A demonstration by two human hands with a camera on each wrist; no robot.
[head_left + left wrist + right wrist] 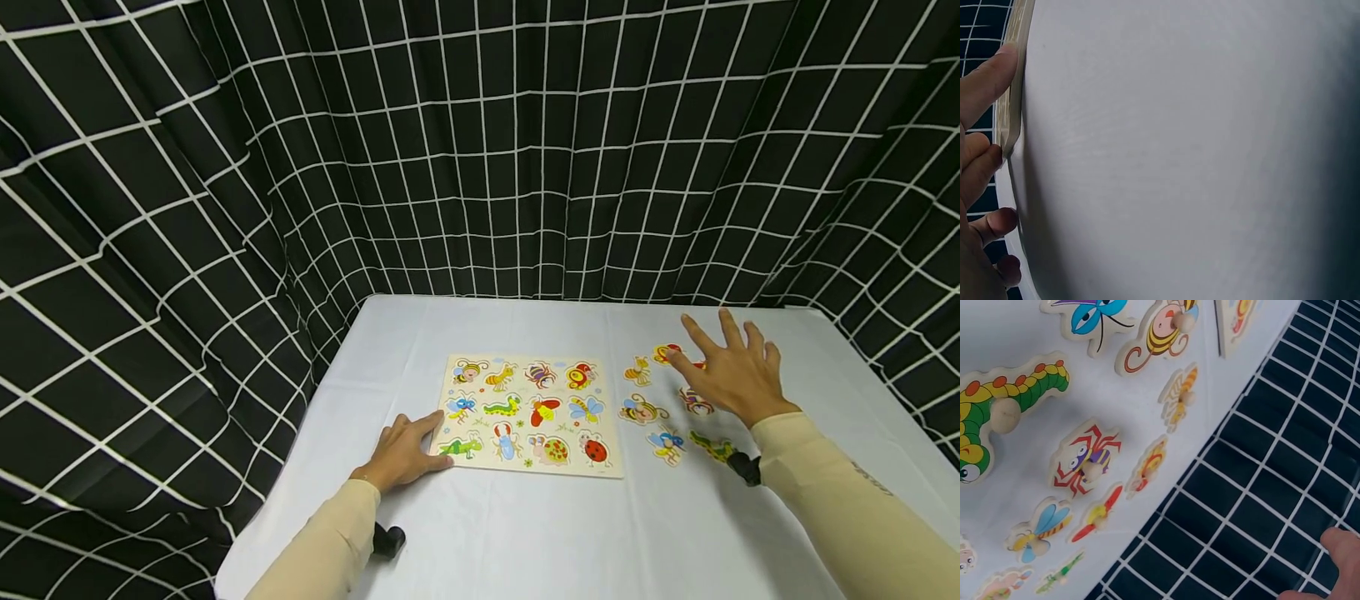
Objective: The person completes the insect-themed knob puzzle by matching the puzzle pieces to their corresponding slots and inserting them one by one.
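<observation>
A flat wooden puzzle board (480,465) printed with colourful insects lies on the white table. My left hand (403,452) rests at its near left corner, index finger along the left edge and thumb by the near edge. In the left wrist view, fingertips touch the board's pale side (1015,106). My right hand (735,377) hovers over loose insect pieces with its fingers spread, holding nothing. Those pieces have round wooden knobs; among them are a caterpillar (1022,390), a spider (1082,456), a bee (1160,334) and a dragonfly (1038,531). The hand partly hides several pieces.
A white cloth covers the table (517,542). Black curtains (495,150) with a white grid surround its back and sides. Dark wrist camera mounts (388,542) show under both sleeves. An ant piece (637,371) lies right of the board.
</observation>
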